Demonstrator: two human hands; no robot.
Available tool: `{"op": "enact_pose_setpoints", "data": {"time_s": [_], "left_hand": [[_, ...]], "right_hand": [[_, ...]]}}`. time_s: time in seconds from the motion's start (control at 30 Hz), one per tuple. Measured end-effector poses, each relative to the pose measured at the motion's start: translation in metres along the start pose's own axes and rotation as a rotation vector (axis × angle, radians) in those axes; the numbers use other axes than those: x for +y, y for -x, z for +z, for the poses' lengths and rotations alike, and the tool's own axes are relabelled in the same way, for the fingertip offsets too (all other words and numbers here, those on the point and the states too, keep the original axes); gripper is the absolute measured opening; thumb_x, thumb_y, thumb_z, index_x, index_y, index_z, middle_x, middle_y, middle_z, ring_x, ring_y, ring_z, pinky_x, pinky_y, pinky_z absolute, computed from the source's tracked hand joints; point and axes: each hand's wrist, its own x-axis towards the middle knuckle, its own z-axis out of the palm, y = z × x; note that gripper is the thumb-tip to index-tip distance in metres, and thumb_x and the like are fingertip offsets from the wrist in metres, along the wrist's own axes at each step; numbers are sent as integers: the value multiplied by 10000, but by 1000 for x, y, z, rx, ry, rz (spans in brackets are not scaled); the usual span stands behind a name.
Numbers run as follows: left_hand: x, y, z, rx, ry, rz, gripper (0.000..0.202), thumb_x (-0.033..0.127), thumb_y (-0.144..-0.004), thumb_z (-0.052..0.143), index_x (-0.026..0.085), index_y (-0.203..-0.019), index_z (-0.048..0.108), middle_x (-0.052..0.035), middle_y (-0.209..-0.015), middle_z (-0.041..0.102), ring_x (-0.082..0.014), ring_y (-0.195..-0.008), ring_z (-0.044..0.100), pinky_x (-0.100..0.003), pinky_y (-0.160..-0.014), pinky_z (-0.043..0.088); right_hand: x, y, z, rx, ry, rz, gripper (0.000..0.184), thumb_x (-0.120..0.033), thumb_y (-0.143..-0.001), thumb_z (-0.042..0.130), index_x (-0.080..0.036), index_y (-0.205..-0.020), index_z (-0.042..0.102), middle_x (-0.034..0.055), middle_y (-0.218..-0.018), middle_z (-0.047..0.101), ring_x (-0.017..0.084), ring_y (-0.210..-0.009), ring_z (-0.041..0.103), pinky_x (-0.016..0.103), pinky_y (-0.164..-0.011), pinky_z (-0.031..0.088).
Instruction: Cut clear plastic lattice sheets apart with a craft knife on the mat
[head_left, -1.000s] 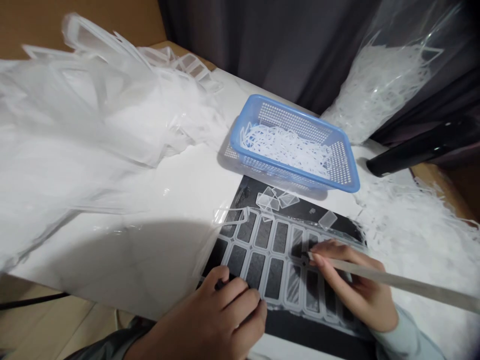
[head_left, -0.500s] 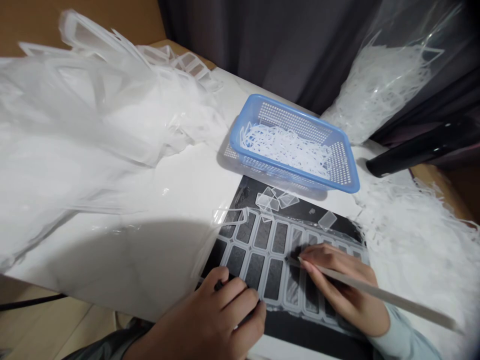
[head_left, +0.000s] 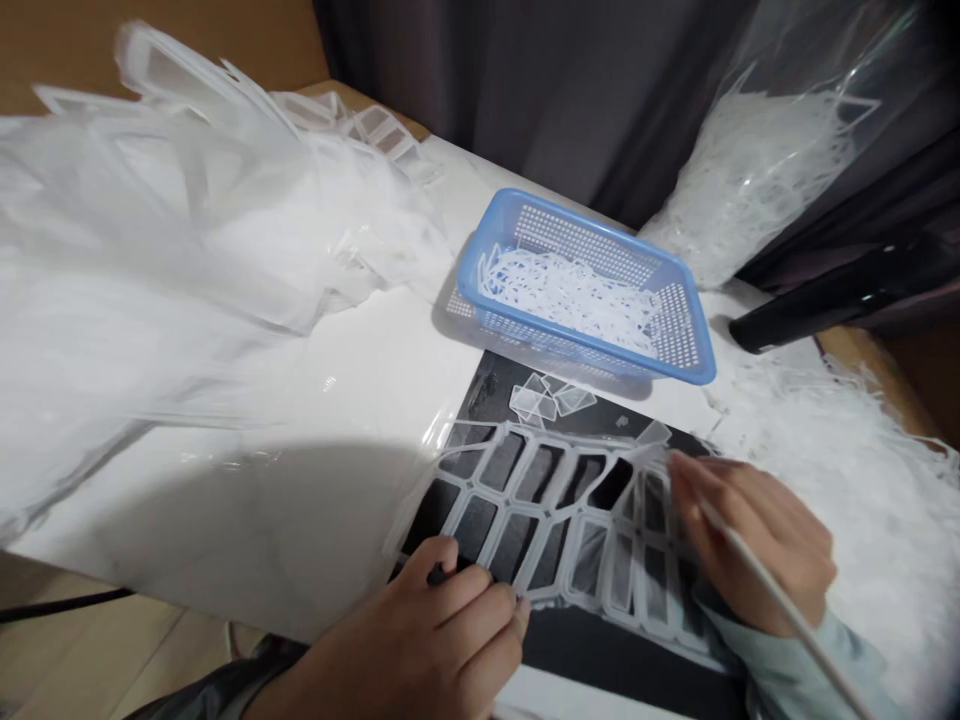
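Observation:
A translucent sheet of joined rectangular frames lies on a black mat. My left hand rests at its lower left edge, fingers curled; something dark shows between thumb and forefinger, too hidden to name. Between the fingers of my right hand is a long, thin, pale stick-like tool, slanting down to the right. The right fingertips are blurred at the sheet's upper right, where the film is lifted and its frames bend. Several small clear rectangles lie on the mat above the sheet.
Behind the mat stands a blue basket holding white frame scraps. More scraps pile up at the right, below a black cylinder. A clear bag of scraps is at the back right. Translucent sheets heap up on the left.
My right hand has moved right and slightly up from the sheet's middle, with the tool now angled more steeply. The sheet's upper part has lifted and buckled. My left hand has stayed put.

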Motion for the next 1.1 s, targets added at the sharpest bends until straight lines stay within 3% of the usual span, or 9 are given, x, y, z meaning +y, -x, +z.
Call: {"op": "enact_pose_setpoints", "data": {"time_s": [0.13, 0.27, 0.33, 0.43, 0.57, 0.67, 0.9, 1.1], "left_hand": [[0, 3, 1, -15, -8, 2, 286, 445, -1034, 491, 211, -1073, 651, 28, -943, 676, -149, -806, 559, -385, -880, 298], [0, 5, 3, -1, 4, -7, 270, 434, -1025, 492, 218, -1079, 646, 23, -953, 667, -156, -815, 556, -386, -897, 291], [0, 5, 3, 7, -13, 3, 279, 446, -1025, 483, 224, -1031, 652, 26, -931, 664, -157, -793, 541, -387, -870, 296], [-1, 2, 1, 29, -74, 27, 326, 462, -1048, 433, 238, -1053, 670, 32, -1002, 685, -160, -862, 542, -389, -836, 313], [-3, -6, -6, 9, -170, 112, 318, 380, -1074, 397, 310, -1285, 625, 118, -1369, 605, -131, -1180, 492, -377, -892, 349], [-6, -10, -6, -25, -214, 167, 348, 342, -1076, 364, 328, -1332, 600, 149, -1440, 556, -125, -1299, 431, -385, -954, 352], [-7, -10, -2, -50, -205, 149, 359, 378, -1066, 369, 315, -1333, 602, 134, -1394, 604, -147, -1296, 458, -391, -989, 351], [-4, -10, -3, -64, -172, 108, 355, 344, -1074, 359, 298, -1333, 598, 137, -1381, 613, -137, -1281, 458, -406, -992, 331]], "right_hand": [[15, 6, -1, 19, 245, 179, 133, -119, -897, 703, -155, -1021, 670, 49, -725, 675, 180, -604, 614, 289, -584, 449], [27, 8, -6, 7, 339, 328, 96, -222, -946, 646, -156, -1000, 689, 72, -759, 706, 200, -595, 636, 293, -507, 398], [28, 6, -10, 52, 227, 406, 93, -255, -935, 660, -171, -957, 694, 62, -763, 709, 192, -589, 642, 285, -507, 417], [15, 2, -16, 16, -269, 481, 32, -209, -913, 678, -208, -883, 686, 28, -759, 698, 183, -643, 669, 269, -587, 507], [-17, -6, -17, -233, -921, 339, 142, -82, -910, 617, -212, -939, 662, 33, -785, 694, 196, -741, 685, 298, -697, 566], [-35, -11, -14, -369, -1102, 243, 152, -43, -901, 592, -183, -921, 649, 59, -847, 683, 192, -808, 672, 324, -761, 569], [-42, -2, -10, -401, -931, 86, 160, -60, -950, 561, -135, -1068, 638, 137, -1091, 685, 197, -1021, 673, 272, -904, 570], [-46, 8, -13, -279, -640, 1, 198, -117, -1018, 484, -135, -1107, 659, 115, -1117, 736, 179, -1018, 722, 231, -919, 584]]}}
